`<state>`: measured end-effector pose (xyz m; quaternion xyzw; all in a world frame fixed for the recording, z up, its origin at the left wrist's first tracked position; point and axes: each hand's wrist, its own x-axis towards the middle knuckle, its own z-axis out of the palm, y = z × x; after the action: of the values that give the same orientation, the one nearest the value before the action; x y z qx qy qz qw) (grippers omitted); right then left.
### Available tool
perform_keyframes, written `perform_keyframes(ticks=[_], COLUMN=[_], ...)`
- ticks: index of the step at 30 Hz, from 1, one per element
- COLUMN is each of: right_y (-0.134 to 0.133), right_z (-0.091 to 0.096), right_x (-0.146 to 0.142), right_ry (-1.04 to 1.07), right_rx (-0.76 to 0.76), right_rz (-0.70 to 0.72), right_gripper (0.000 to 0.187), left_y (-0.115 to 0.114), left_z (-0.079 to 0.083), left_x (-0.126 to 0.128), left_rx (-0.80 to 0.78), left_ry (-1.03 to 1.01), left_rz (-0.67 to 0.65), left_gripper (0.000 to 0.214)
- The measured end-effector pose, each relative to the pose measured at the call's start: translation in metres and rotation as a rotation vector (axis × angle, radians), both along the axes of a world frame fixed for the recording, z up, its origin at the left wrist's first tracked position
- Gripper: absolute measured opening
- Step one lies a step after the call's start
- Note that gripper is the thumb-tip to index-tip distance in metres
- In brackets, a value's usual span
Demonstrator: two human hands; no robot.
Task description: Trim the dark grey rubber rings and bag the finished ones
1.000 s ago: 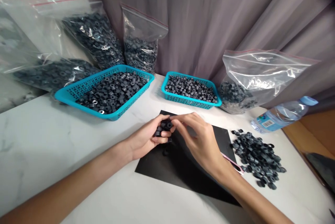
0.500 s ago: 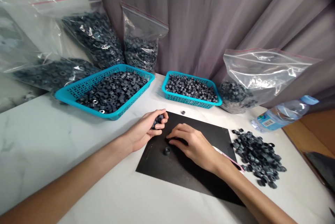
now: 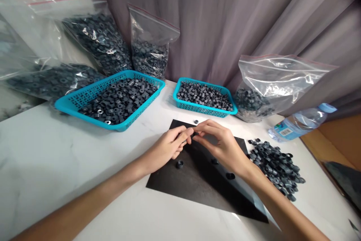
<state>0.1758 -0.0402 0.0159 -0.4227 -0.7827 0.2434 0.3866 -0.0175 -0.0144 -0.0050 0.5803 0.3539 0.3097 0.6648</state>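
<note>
I see a black mat [image 3: 197,184] on a white desk [image 3: 56,150] with grey streaks. Behind the mat, two blue-green baskets [image 3: 84,97] with hole patterns hold dark grey rings [image 3: 118,98]. Right of the mat, a bottle [image 3: 299,124] has a light blue cap [image 3: 327,108].

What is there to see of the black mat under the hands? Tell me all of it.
The black mat is a thin, flat, matte sheet with four corners. It lies on the white marbled table, turned so one corner points toward the smaller teal basket. At least three loose dark rings lie on it. The left hand and right hand are over its far part; whether they touch it cannot be told. The right forearm passes over its right edge.
</note>
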Motion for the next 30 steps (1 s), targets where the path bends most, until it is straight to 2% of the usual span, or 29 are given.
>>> perform_keyframes(ticks=[4, 10, 15, 21, 30], right_y=[-0.003, 0.0, 0.002, -0.004, -0.011], right_z=[0.0, -0.004, -0.005, -0.003, 0.006], right_x=[-0.002, 0.007, 0.012, 0.006, 0.003], right_ry=[0.03, 0.256, 0.224, 0.162, 0.061], right_rx=[-0.017, -0.136, -0.199, -0.07, 0.02], right_rz=[0.02, -0.048, 0.013, -0.003, -0.058], right_gripper=[0.021, 0.023, 0.019, 0.019, 0.017], left_y=[0.003, 0.01, 0.006, 0.002, -0.002], left_z=[-0.002, 0.001, 0.008, 0.011, 0.022], left_x=[-0.001, -0.004, -0.003, -0.002, -0.001], left_rx=[-0.005, -0.068, -0.122, -0.209, -0.292], left_ry=[-0.005, 0.004, -0.016, -0.074, -0.093], left_rz=[-0.073, -0.141, -0.176, -0.171, -0.161], left_gripper=[0.031, 0.036, 0.033, 0.033, 0.028])
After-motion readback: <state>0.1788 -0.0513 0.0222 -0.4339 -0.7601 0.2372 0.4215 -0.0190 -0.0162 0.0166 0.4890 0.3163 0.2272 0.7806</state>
